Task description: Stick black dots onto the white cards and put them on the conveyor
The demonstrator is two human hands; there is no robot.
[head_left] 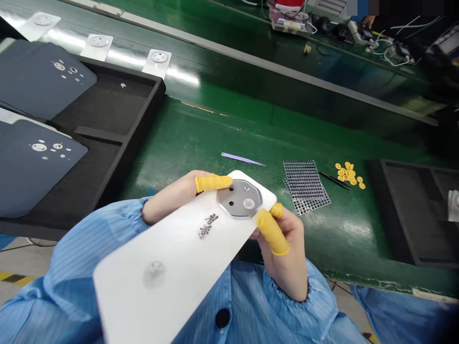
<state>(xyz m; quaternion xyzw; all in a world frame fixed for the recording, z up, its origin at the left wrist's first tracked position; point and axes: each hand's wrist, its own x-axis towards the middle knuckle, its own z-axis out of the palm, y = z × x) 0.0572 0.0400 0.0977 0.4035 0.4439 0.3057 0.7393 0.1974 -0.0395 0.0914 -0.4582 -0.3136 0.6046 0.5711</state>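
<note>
By yellow-capped fingers [215, 183] of L hand [201, 183] & R hand [289, 238], a white panel [172, 258] is gripped near its cam. plate [239, 197]. Betw. fingertips, 2 dark spots [231, 203] are seen; 2 paler openings [248, 204] look unfilled, so prob. part-done. Bodyward, dark script [208, 226] is printed, too blurred to be read. Past R fingers, dotted sheets [306, 184] are laid.

The long white panel [182, 267] is held up, slanting from near left to far right; its corners are round; it has black writing [209, 226] and a gray eight-sided plate [238, 198] at the far end.
</note>
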